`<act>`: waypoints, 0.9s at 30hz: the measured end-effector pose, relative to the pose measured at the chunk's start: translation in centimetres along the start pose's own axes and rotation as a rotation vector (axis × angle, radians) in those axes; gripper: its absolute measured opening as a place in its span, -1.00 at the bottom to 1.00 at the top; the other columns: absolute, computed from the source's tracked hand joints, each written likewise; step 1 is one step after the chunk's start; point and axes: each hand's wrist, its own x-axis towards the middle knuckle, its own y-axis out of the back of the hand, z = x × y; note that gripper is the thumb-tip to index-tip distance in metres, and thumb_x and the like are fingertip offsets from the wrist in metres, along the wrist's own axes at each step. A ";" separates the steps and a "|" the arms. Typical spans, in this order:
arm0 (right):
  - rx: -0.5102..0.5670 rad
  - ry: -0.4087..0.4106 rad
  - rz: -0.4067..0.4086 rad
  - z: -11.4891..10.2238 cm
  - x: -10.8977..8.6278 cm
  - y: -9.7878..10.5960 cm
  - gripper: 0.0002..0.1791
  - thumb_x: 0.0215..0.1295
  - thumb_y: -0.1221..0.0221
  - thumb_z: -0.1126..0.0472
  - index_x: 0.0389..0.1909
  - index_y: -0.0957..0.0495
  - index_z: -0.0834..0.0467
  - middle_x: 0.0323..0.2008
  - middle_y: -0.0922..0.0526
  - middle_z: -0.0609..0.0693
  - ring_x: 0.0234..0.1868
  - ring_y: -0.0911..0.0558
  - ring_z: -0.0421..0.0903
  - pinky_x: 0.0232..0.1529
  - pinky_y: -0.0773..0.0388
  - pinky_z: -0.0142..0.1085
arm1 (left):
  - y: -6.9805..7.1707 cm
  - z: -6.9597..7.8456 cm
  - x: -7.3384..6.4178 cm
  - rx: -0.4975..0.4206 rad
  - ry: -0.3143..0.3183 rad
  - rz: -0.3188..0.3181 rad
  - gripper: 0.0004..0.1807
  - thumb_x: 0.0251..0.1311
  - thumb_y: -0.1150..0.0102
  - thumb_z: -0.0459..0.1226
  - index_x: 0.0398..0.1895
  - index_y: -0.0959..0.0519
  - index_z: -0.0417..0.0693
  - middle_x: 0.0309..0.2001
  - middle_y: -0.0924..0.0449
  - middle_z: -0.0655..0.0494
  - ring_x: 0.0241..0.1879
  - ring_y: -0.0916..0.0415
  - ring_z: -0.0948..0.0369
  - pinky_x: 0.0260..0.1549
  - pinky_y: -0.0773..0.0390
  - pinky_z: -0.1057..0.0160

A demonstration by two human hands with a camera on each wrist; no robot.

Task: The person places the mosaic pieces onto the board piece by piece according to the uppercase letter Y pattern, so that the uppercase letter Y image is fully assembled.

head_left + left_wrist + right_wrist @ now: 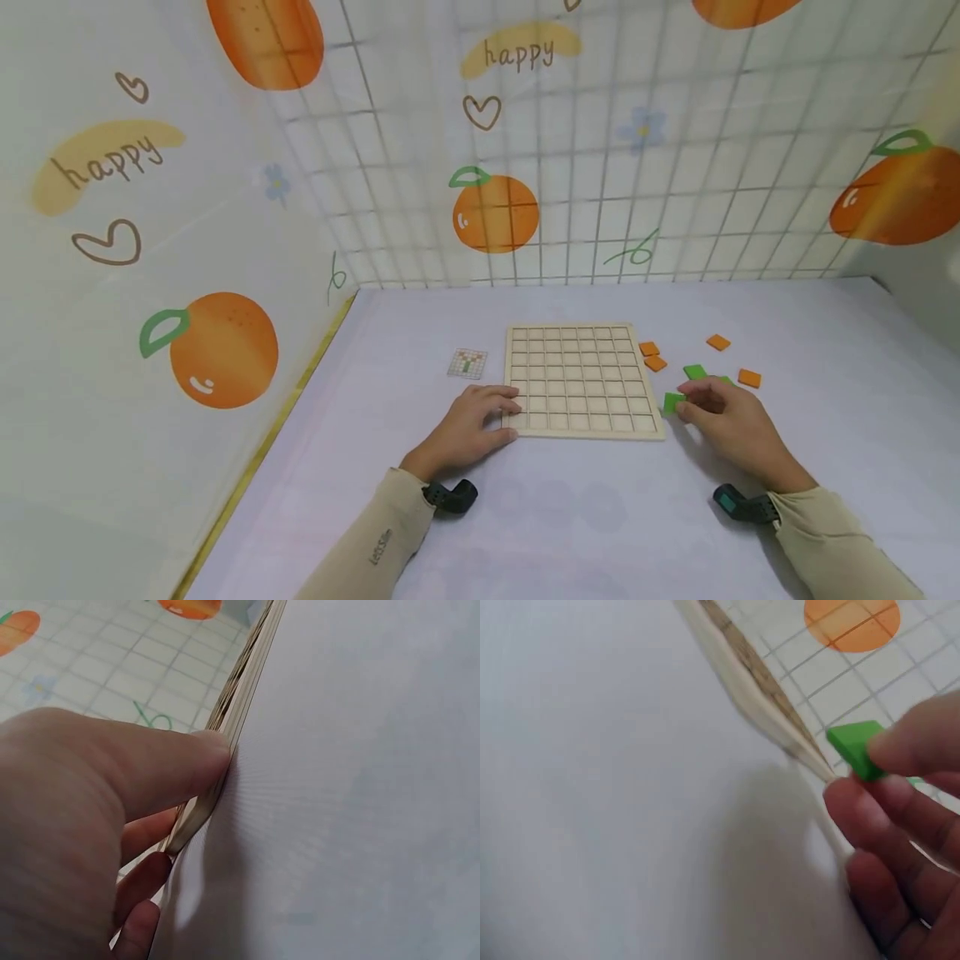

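Observation:
A square wooden grid board (581, 381) lies on the table. My left hand (474, 421) holds its near left corner. In the left wrist view the thumb (187, 761) presses the board's front edge (241, 694), while the other fingers bend along the left side. Just off the board's right edge, my right hand (731, 425) pinches a green square tile (856, 746) between thumb and fingertips. Another green tile (695, 372) lies beyond that hand, and one more is partly hidden behind it.
Several orange tiles lie right of the board, among them one (749, 378) beside the right hand and one (718, 342) farther back. A small pattern card (468, 363) with a coloured grid sits left of the board. A patterned curtain (420, 167) stands behind the table.

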 end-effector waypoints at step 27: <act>0.490 -0.101 -0.168 -2.5 2.0 -2.3 -0.47 0.42 -0.18 0.25 0.35 -0.38 0.34 0.10 -0.52 0.29 -0.07 -0.70 -0.13 -0.09 -0.61 -0.37 | -0.4 0.5 -0.1 0.027 0.021 0.031 -0.65 0.25 -0.33 -0.07 0.06 -0.64 0.07 0.34 -0.43 0.24 0.29 -0.28 0.11 0.28 -0.22 -0.01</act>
